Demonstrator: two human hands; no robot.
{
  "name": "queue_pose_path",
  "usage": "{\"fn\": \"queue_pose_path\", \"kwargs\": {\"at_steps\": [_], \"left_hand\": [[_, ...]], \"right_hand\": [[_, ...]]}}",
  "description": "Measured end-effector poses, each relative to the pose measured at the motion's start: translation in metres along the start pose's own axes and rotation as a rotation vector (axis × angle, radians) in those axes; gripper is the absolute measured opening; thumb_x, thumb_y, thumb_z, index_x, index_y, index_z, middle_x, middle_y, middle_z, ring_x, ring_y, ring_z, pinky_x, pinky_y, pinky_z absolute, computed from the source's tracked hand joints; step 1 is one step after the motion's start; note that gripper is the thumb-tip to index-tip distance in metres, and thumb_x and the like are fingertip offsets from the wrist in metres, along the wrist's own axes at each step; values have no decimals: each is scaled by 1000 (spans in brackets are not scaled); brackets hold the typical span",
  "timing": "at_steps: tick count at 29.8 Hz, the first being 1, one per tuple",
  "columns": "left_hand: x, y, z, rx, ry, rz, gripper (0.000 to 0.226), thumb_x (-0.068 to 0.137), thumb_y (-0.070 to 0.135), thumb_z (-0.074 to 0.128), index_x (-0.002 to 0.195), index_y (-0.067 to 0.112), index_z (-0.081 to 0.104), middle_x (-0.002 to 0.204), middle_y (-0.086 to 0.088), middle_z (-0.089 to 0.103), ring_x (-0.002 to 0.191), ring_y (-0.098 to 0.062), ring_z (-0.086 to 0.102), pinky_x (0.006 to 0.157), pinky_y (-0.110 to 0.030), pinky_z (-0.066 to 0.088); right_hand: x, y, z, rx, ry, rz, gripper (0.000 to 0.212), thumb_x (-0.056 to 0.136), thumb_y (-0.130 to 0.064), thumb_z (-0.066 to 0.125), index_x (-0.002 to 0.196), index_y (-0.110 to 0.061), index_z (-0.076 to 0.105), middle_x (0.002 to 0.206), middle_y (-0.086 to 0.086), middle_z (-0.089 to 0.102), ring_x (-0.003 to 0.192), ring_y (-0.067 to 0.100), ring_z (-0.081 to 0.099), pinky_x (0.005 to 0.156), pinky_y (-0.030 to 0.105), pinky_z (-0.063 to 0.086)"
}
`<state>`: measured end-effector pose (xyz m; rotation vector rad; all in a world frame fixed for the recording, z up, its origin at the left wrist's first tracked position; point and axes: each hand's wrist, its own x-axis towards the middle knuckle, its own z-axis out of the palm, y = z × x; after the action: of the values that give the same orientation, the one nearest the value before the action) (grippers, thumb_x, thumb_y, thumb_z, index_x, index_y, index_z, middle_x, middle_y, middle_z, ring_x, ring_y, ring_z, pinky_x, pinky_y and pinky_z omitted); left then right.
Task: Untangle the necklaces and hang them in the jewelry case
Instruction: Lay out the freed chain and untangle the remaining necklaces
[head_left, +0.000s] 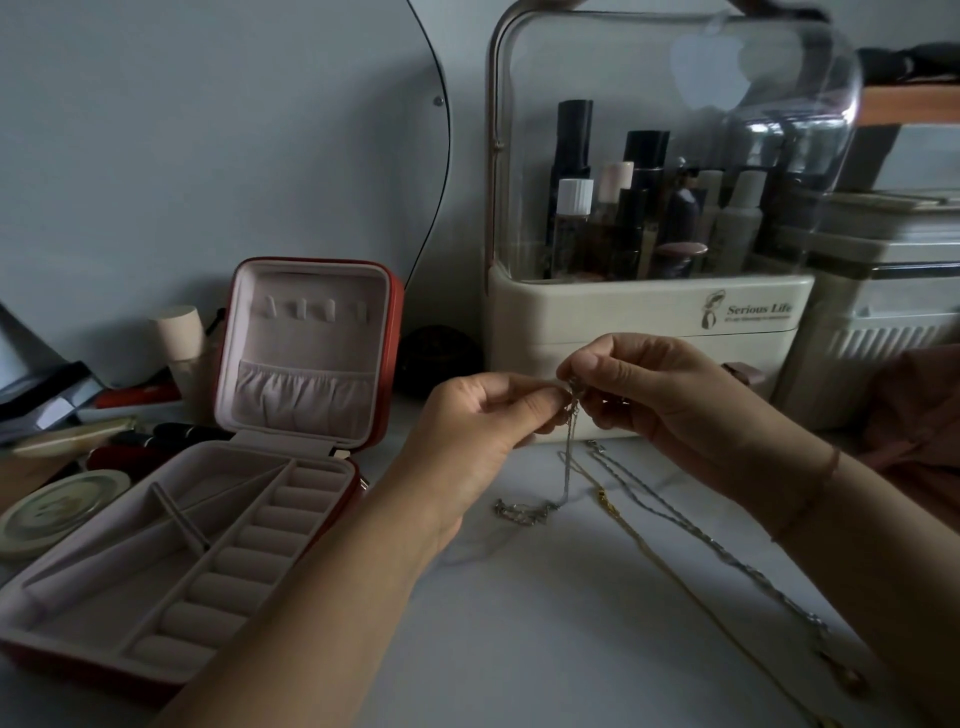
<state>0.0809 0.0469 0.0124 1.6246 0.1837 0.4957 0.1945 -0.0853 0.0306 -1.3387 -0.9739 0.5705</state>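
White and faintly veined, the vanity tabletop (519, 649) fills the lower part of the view, with a pale wall behind. Above it, the left hand (483, 431) and the right hand (649, 395) meet fingertip to fingertip, each pinching the top of a thin silver chain necklace (568, 457). They appear to be working at its clasp or a small knot; the exact point is too small to make out. Held up like this, the chain hangs straight down from the pinch, and its lower end lies bunched on the tabletop just below, so gravity helps draw the strand out of any snarl.

Just right of that bunch, a fine gold chain necklace (660, 556) and a twisted silver rope-style necklace (727, 556) lie stretched out side by side toward the near right edge. They look laid apart on purpose, to keep them from knotting again. The right wrist wears a thin bracelet (810, 499).

To the left, the red zip-around jewelry case with pale pink lining (387, 343) stands open, its lid upright. The row of small hooks (311, 310) in the lid is bare, so no necklace hangs there yet. Behind the hands stands a cream cosmetics organizer with a clear domed cover (649, 306), and more clutter lies at the far left.
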Motion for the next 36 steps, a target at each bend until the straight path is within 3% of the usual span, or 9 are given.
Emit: {"fn": "queue_pose_path", "kwargs": {"at_steps": [7,13,17,22,29,36], "left_hand": [[-2,4,3,8,-16,27,6,77,23,73,83,23,72,74,10,72,75,4,66,69,-10,47],[-1,2,1,-17,-1,38,8,80,25,68,85,21,73,72,7,71,75,-2,64,70,-18,47],[0,2,-1,-141,-11,2,11,84,15,62,81,18,72,72,4,69,76,-9,64,79,-29,50],[1,2,-2,-225,14,-19,9,72,20,66,70,22,74,70,2,70,72,-7,65,73,-25,49],[4,-1,-1,-171,21,-9,12,88,17,59,83,16,69,75,2,70,75,-7,65,72,-23,50],[5,3,-2,-347,-52,-135,19,87,18,50,70,15,57,78,-5,66,77,-15,61,75,-28,46]], "right_hand": [[-1,-1,1,-46,8,2,38,65,-42,76,83,-10,70,67,0,58,63,10,47,59,18,42],[-2,-4,4,-8,4,43,34,66,-31,72,84,-2,68,69,4,60,59,10,50,54,17,44],[-2,-4,4,17,10,68,27,67,-23,71,85,-3,68,69,4,63,57,10,55,54,18,47],[-2,-5,5,6,21,83,17,69,-17,69,80,-6,65,64,2,60,56,10,52,53,18,45],[-1,-3,5,-31,47,70,17,69,-16,69,82,-5,65,66,3,57,57,12,43,55,21,37],[-2,-3,2,17,90,12,11,70,-17,68,78,-10,65,71,8,55,61,13,46,60,21,41]]}}
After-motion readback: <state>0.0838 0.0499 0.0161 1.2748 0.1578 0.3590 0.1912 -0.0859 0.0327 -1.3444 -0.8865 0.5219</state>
